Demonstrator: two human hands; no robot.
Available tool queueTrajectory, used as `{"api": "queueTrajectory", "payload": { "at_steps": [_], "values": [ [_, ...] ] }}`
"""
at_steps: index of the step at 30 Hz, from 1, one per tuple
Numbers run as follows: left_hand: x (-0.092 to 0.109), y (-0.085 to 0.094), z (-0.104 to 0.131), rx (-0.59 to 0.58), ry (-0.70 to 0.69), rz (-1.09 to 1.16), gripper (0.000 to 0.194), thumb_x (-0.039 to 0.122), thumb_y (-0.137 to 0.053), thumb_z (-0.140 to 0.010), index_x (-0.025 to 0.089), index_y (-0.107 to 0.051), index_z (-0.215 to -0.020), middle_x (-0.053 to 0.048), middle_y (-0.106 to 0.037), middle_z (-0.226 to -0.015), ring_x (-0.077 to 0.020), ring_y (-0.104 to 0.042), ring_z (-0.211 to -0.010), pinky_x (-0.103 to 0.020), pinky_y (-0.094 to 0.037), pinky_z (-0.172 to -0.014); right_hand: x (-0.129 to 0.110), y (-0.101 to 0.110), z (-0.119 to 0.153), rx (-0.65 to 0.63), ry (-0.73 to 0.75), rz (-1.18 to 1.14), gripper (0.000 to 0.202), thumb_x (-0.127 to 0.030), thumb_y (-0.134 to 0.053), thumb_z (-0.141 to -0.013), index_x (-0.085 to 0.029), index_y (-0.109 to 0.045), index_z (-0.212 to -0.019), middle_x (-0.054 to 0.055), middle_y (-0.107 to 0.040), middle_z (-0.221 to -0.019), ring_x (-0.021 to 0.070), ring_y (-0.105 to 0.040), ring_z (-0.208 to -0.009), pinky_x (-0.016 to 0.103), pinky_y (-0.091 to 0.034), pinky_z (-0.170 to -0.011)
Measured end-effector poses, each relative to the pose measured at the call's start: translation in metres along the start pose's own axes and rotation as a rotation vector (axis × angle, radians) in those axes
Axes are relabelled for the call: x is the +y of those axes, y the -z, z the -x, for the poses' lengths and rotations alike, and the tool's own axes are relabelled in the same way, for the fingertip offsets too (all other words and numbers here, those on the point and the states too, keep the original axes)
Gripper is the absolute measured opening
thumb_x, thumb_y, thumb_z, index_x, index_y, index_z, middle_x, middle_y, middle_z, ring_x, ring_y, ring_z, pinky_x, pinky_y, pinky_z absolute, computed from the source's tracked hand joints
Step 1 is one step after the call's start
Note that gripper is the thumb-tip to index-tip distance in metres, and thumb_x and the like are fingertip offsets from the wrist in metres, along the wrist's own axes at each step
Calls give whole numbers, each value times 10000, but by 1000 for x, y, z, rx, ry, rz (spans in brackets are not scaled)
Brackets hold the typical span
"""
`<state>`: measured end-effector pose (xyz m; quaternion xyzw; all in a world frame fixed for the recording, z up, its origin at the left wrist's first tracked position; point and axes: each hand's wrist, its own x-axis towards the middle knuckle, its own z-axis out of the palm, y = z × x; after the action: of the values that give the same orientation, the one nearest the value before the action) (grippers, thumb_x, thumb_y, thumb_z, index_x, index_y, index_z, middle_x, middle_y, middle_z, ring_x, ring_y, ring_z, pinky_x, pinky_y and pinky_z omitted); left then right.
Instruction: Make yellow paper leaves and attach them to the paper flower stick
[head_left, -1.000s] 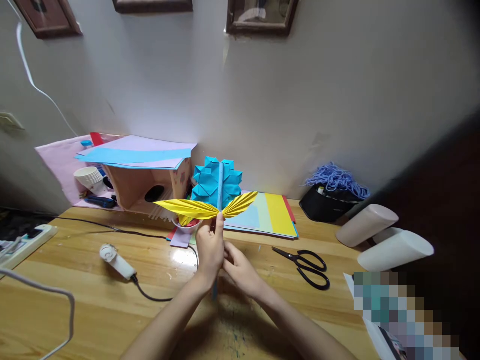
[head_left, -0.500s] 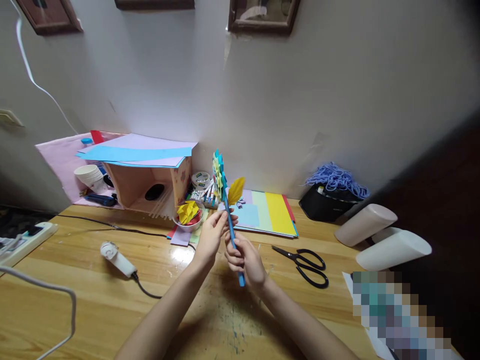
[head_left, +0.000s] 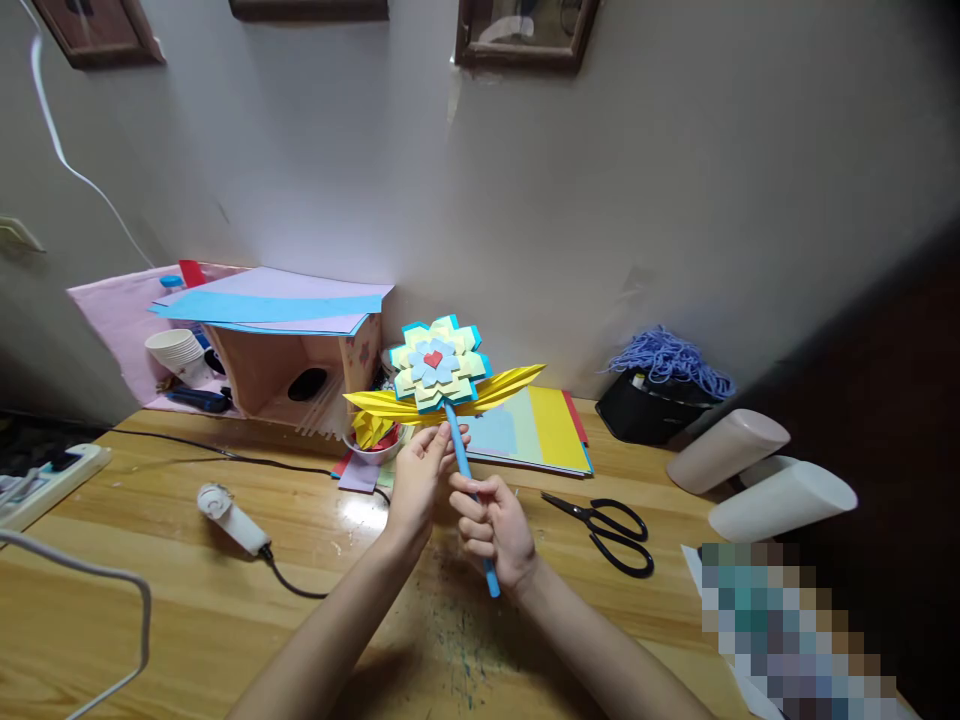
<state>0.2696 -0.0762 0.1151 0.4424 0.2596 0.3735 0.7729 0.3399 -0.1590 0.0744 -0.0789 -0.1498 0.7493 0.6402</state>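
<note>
A paper flower point(head_left: 439, 364) faces me above the table, with layered blue and pale yellow petals and a red heart at its centre. Two pleated yellow leaves point(head_left: 510, 388) spread to either side below it. Its blue stem point(head_left: 460, 452) slants down to the right. My left hand point(head_left: 421, 470) pinches the upper stem just under the leaves. Lower down, my right hand point(head_left: 493, 528) is wrapped round the stem, whose bottom end sticks out below the fingers.
Black scissors point(head_left: 604, 530) lie right of my hands, a white corded tool point(head_left: 234, 520) left. Behind stand a pink box point(head_left: 289, 375), a bowl point(head_left: 375, 450) of folded paper, coloured sheets point(head_left: 559, 430), a black holder point(head_left: 652, 405) with blue yarn and white rolls point(head_left: 780, 500).
The flower has turned from edge-on to facing me, so its front and both yellow leaves now show. Both hands have stayed on the stem, and its lower end has shifted slightly right and down.
</note>
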Motion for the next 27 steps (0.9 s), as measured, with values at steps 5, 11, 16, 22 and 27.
{"api": "queueTrajectory", "payload": {
  "at_steps": [5, 11, 16, 22, 27],
  "values": [
    [4, 2, -2, 103, -14, 42, 320, 365, -727, -635, 128, -512, -649, -103, -686, -777, -222, -660, -854, -340, -507, -798, 2, 3, -1, -68, -62, -30, 168, -253, -419, -749, -210, -269, -686, -117, -234, -463, 29, -22, -333, 129, -14, -272],
    [4, 8, -4, 170, -35, 37, 282, 330, -720, -650, 94, -579, -715, -84, -683, -746, -189, -666, -811, -322, -500, -832, 3, 10, -3, -104, -114, -13, 137, -245, -398, -741, -207, -276, -693, -115, -226, -461, 27, -18, -330, 125, -5, -273],
    [4, 10, -5, 194, -19, 31, 295, 329, -723, -644, 88, -607, -768, -102, -683, -824, -192, -654, -849, -315, -500, -824, 1, 14, -5, -108, -161, -17, 128, -256, -398, -740, -207, -288, -697, -116, -217, -457, 28, -5, -330, 124, 11, -270],
    [5, 7, -2, 250, -101, -32, 344, 360, -722, -632, 90, -618, -818, -95, -674, -823, -193, -638, -845, -305, -489, -794, 3, 17, -6, -83, -172, 60, 87, -275, -401, -746, -194, -381, -724, -107, -270, -458, 31, -61, -327, 102, -86, -249],
    [3, 6, 0, 249, -113, -100, 356, 372, -722, -630, 91, -614, -820, -87, -671, -793, -185, -649, -762, -303, -501, -731, 2, 9, -8, 88, -44, 501, 225, -354, -403, -806, -167, -516, -862, -31, -502, -578, 80, -440, -483, 240, -475, -551]
  ]
}}
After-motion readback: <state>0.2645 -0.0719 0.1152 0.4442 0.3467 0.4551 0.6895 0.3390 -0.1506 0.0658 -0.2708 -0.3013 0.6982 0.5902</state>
